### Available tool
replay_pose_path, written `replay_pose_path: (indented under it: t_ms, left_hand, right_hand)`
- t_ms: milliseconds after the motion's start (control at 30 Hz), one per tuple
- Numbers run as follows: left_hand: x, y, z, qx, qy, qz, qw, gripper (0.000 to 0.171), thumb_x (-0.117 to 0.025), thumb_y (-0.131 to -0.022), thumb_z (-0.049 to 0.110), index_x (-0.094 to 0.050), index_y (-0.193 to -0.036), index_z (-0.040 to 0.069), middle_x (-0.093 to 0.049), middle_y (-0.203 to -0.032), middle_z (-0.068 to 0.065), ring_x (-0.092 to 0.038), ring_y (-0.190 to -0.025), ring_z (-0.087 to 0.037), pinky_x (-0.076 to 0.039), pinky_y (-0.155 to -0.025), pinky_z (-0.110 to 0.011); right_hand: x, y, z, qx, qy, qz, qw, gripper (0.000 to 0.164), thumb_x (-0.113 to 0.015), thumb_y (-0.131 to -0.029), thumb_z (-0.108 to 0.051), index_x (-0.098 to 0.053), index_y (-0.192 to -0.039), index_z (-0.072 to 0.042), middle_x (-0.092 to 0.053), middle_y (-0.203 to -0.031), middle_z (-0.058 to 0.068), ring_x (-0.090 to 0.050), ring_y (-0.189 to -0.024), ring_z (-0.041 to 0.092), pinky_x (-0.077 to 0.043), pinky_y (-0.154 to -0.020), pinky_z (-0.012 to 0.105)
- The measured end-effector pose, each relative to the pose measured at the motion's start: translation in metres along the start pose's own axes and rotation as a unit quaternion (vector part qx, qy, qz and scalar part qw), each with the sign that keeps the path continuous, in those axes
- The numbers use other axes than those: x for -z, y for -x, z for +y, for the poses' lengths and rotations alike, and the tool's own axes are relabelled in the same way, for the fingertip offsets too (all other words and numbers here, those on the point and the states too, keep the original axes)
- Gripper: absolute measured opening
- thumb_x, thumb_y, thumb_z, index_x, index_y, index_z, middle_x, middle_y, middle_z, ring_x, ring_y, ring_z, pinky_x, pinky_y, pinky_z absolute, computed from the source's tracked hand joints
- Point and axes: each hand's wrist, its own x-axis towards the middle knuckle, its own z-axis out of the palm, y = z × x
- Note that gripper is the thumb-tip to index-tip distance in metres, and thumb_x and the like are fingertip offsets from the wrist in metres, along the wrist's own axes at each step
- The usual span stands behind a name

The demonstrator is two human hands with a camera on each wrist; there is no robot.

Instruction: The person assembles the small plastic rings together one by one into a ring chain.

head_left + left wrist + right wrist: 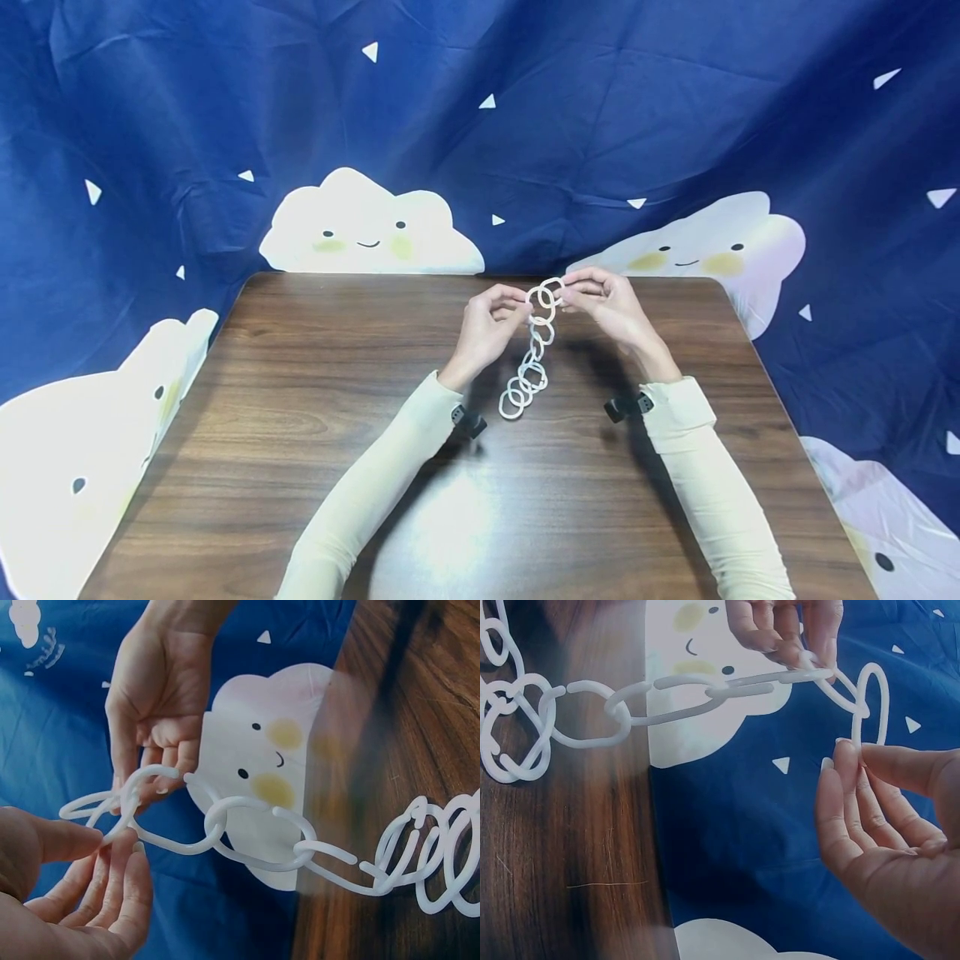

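A chain of white plastic rings (547, 333) hangs from both hands over the table, and its lower rings lie on the wood. Each ring has a small gap, plain in the left wrist view on one ring (259, 862). My left hand (489, 327) pinches a ring near the chain's upper end between thumb and fingers. The end ring (883, 705) is pinched by my right hand (607, 307) and passes through the ring at the left fingertips. In the right wrist view, the right thumb and forefinger meet at the end ring's lower edge.
The brown wooden table (337, 350) spreads under both arms, with a bright glare near its front. Behind and beside it hangs a blue cloth (525, 167) printed with white clouds and triangles. Each wrist wears a small black camera (468, 421).
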Motion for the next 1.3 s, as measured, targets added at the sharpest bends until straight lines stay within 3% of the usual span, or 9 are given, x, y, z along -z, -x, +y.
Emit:
replay_pose_path:
  t_ms: [333,567,800,900,1033,1133,1300]
  left_hand:
    - [-0.002,0.0,0.003,0.001,-0.003,-0.002,1.0,0.018,-0.072,-0.096,0.005,-0.07,-0.112,-0.004,-0.076,-0.102,-0.027,-0.074,-0.093,-0.051,-0.052,-0.061,-0.012]
    - [0.0,0.0,0.003,-0.002,-0.023,0.001,0.9997,0.019,-0.072,-0.096,0.007,-0.072,-0.112,-0.004,-0.077,-0.1,-0.024,-0.077,-0.087,-0.04,-0.051,-0.06,-0.014]
    - [0.001,0.0,-0.001,0.002,-0.011,-0.004,0.9999,0.021,-0.072,-0.096,0.005,-0.071,-0.113,-0.006,-0.076,-0.101,-0.027,-0.075,-0.091,-0.046,-0.054,-0.065,-0.012]
    - [0.0,0.0,-0.003,0.0,-0.014,-0.003,0.9999,0.02,-0.072,-0.096,0.005,-0.072,-0.113,-0.005,-0.076,-0.1,-0.026,-0.077,-0.085,-0.039,-0.055,-0.065,-0.013]
    - [-0.001,0.001,-0.004,0.0,-0.025,0.0,0.9997,0.019,-0.073,-0.095,0.005,-0.073,-0.113,-0.003,-0.077,-0.1,-0.024,-0.073,-0.074,-0.012,-0.053,-0.063,-0.013]
    - [-0.002,0.001,-0.004,0.008,-0.025,-0.001,0.9997,0.019,-0.073,-0.095,0.006,-0.074,-0.112,-0.001,-0.078,-0.1,-0.023,-0.07,-0.073,-0.003,-0.051,-0.061,-0.013]
    - [-0.003,0.002,-0.005,0.023,-0.01,-0.008,0.9996,0.018,-0.072,-0.097,0.008,-0.073,-0.112,-0.001,-0.077,-0.1,-0.023,-0.078,-0.082,-0.031,-0.059,-0.065,-0.018]
  right_hand:
    - [-0.003,-0.001,0.002,0.003,-0.008,0.003,1.0,0.027,-0.07,-0.097,-0.001,-0.062,-0.12,0.009,-0.079,-0.092,-0.006,-0.077,-0.083,0.007,-0.066,-0.082,0.028]
    - [0.0,-0.005,-0.003,0.017,0.012,-0.001,1.0,0.027,-0.07,-0.097,-0.002,-0.062,-0.119,0.012,-0.078,-0.092,-0.001,-0.075,-0.08,0.009,-0.066,-0.078,0.029]
    - [0.004,-0.005,-0.015,0.047,0.018,-0.021,0.999,0.027,-0.07,-0.097,-0.002,-0.064,-0.119,0.014,-0.079,-0.098,0.002,-0.076,-0.082,0.011,-0.065,-0.075,0.027]
    - [0.004,-0.004,-0.021,0.058,0.023,-0.021,0.998,0.025,-0.07,-0.097,-0.003,-0.068,-0.118,0.01,-0.079,-0.099,-0.001,-0.076,-0.082,0.01,-0.065,-0.077,0.028]
    - [0.003,-0.003,-0.028,0.067,0.034,-0.021,0.997,0.024,-0.071,-0.098,-0.005,-0.07,-0.117,0.008,-0.08,-0.097,-0.003,-0.076,-0.082,0.009,-0.065,-0.079,0.027]
    - [0.002,-0.002,-0.032,0.066,0.04,-0.023,0.997,0.02,-0.071,-0.098,-0.006,-0.072,-0.115,0.006,-0.08,-0.096,-0.003,-0.076,-0.081,0.01,-0.064,-0.08,0.025]
    - [0.002,-0.001,-0.037,0.063,0.068,-0.018,0.996,0.014,-0.071,-0.098,-0.008,-0.075,-0.111,-0.003,-0.079,-0.094,-0.007,-0.075,-0.08,0.01,-0.063,-0.079,0.023]
